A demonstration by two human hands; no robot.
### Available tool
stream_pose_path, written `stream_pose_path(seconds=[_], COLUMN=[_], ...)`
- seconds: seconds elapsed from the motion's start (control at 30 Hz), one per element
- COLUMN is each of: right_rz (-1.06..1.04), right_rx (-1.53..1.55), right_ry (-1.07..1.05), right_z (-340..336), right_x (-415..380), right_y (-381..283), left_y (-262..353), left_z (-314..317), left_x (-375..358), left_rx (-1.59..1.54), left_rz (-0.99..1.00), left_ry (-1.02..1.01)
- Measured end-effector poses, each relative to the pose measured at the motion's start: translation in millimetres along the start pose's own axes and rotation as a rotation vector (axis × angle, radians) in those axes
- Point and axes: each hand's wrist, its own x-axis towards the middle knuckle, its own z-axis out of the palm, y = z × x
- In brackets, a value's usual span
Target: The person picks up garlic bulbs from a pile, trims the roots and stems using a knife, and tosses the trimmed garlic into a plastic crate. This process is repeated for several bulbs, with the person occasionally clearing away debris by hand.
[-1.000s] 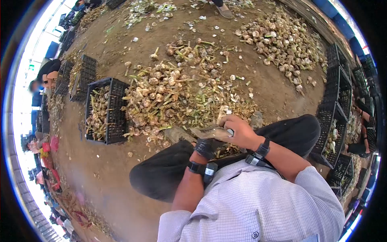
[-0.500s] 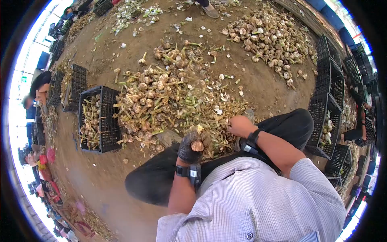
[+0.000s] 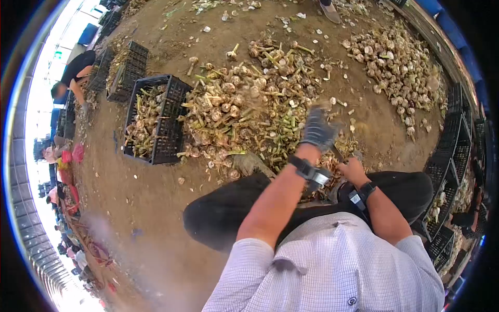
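My left hand (image 3: 317, 130), in a dark grey glove, stretches out over the near right side of a heap of garlic bulbs (image 3: 234, 104) with stalks. Motion smears its fingers, so I cannot tell whether they hold anything. Just beyond the fingertips is a small pale piece (image 3: 332, 100). My bare right hand (image 3: 354, 172) is low by my right knee, fingers curled round a knife with a narrow dark blade (image 3: 338, 154) that points up toward the gloved hand. Cut green stalks (image 3: 283, 138) and dry husks lie on the ground between the heap and my legs.
A black crate (image 3: 169, 125) of garlic stands left of the heap, with another crate (image 3: 130, 70) behind it. More garlic (image 3: 403, 67) is piled at the far right. Crates (image 3: 442, 171) line the right side. A person (image 3: 78, 73) bends at the far left; a shoe (image 3: 330, 11) shows at the top.
My gloved left hand, which held a garlic bulb near my lap, has swung forward and right over the heap. My right hand stays low. The view has turned, shifting the scene rightward.
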Motion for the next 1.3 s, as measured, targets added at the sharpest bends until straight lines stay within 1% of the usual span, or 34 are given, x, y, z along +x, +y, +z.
stream_pose_path(seconds=[0.07, 0.1, 0.13, 0.17, 0.2, 0.23, 0.3, 0.33, 0.37, 0.4, 0.43, 0.47, 0.5, 0.53, 0.57, 0.63, 0.67, 0.73, 0.8, 0.83, 0.9, 0.93, 0.97, 1.0, 1.07, 1.1, 1.13, 1.2, 1.23, 1.27, 1.3], right_rz=[0.021, -0.048, -0.061, -0.077, -0.071, -0.106, -0.143, -0.07, -0.103, -0.099, -0.064, -0.067, -0.079, -0.087, -0.104, -0.11, -0.095, -0.096, -0.143, -0.045, -0.087, -0.107, -0.195, -0.199, -0.214, -0.033, -0.077, -0.157, -0.177, -0.225, -0.271], right_rx=[-0.033, -0.014, -0.047, -0.081, -0.103, -0.124, -0.173, -0.085, -0.116, -0.13, -0.061, -0.016, 0.029, 0.063, 0.101, 0.212, 0.287, 0.451, 0.627, 0.644, 0.694, 0.716, 0.707, 0.784, 0.931, 0.919, 0.937, 0.975, 0.851, 0.791, 0.731], right_ry=[-0.024, 0.005, -0.04, -0.077, -0.085, -0.113, -0.147, -0.165, -0.043, -0.082, -0.092, -0.079, -0.072, -0.062, -0.054, -0.068, -0.092, -0.122, -0.134, -0.22, -0.236, -0.251, -0.238, -0.242, -0.266, -0.317, -0.277, -0.181, -0.185, -0.169, -0.152], right_z=[3.9, 3.4, 8.2, 10.8, 6.3, 7.1, 5.1, 0.9, 7.0, 9.3, 12.5, 10.7, 10.8, 11.3, 13.1, 11.9, 12.4, 7.7, -1.8, 3.7, 12.9, 3.9, -8.9, -6.2, 2.1, -20.0, -22.3, -23.2, -19.7, -15.0, -19.3], right_x=[1.2, -4.4, -5.8, -4.4, 0.0, 2.3, 6.7, 1.7, 1.7, 4.4, 5.2, 2.8, 2.0, 1.7, 3.3, 4.3, 3.5, -4.9, -18.5, -14.9, -12.1, -21.8, -34.5, -36.5, -38.2, -50.5, -51.6, -52.5, -45.8, -43.1, -46.8], right_y=[4.9, -3.5, -8.8, -14.4, -17.1, -21.6, -26.5, -32.8, -28.8, -24.1, -18.7, -18.9, -20.2, -19.5, -19.2, -26.4, -29.3, -40.3, -55.0, -51.6, -43.2, -52.0, -54.7, -52.0, -49.8, -63.3, -67.9, -71.0, -67.1, -61.4, -64.0], left_y=[-80.4, -133.5, -142.3, -130.0, -188.9, -192.2, -254.5, -249.2, -243.5, -258.4, -282.7, -286.6, -280.0, -246.4, -196.1, -174.0, -162.2, -96.8, -64.2, -52.5, -69.2, -61.2, -54.6, -22.3, -10.0, -21.8, -33.6, -23.1, -2.1, 10.5, 1.4], left_z=[-28.9, -35.0, -59.9, -90.8, -116.6, -124.5, -135.8, -137.0, -138.6, -139.3, -141.0, -142.8, -142.7, -138.3, -138.0, -138.4, -137.4, -131.1, -112.6, -105.6, -83.6, -77.7, -71.8, -67.5, -56.8, -47.1, -37.4, -26.7, -26.6, -24.7, -17.4], left_x=[-9.8, -15.1, -18.1, -25.3, -48.7, -55.2, -85.2, -87.0, -83.7, -78.3, -84.1, -73.4, -61.7, -46.7, -28.0, -8.6, -5.1, -5.7, -19.3, -26.1, -37.9, -46.0, -54.7, -59.4, -72.8, -84.1, -95.2, -112.4, -109.5, -108.8, -112.2], left_rx=[0.586, 0.841, 0.879, 0.897, 0.87, 0.887, 0.938, 0.97, 1.055, 1.025, 1.097, 1.121, 1.151, 1.004, 0.853, 1.153, 0.988, 0.661, 0.086, -0.201, -0.036, -0.066, -0.095, -0.232, -0.29, -0.252, -0.214, -0.353, -0.49, -0.628, -0.624], left_rz=[-0.185, -0.232, -0.619, -0.731, -0.622, -0.777, -0.713, -0.715, -0.62, -0.586, -0.531, -0.542, -0.564, -0.721, -0.876, -0.449, -0.387, -0.269, -0.439, -0.514, -0.135, -0.098, -0.06, -0.172, -0.195, -0.115, -0.035, -0.158, -0.351, -0.545, -0.577], left_ry=[-0.169, -0.279, -0.425, -0.415, -0.365, -0.452, -0.536, -0.491, -0.604, -0.643, -0.578, -0.605, -0.628, -0.52, -0.406, -0.721, -0.663, -0.557, -0.467, -0.411, -0.371, -0.343, -0.315, -0.272, -0.235, -0.24, -0.241, -0.199, -0.168, -0.138, -0.054])
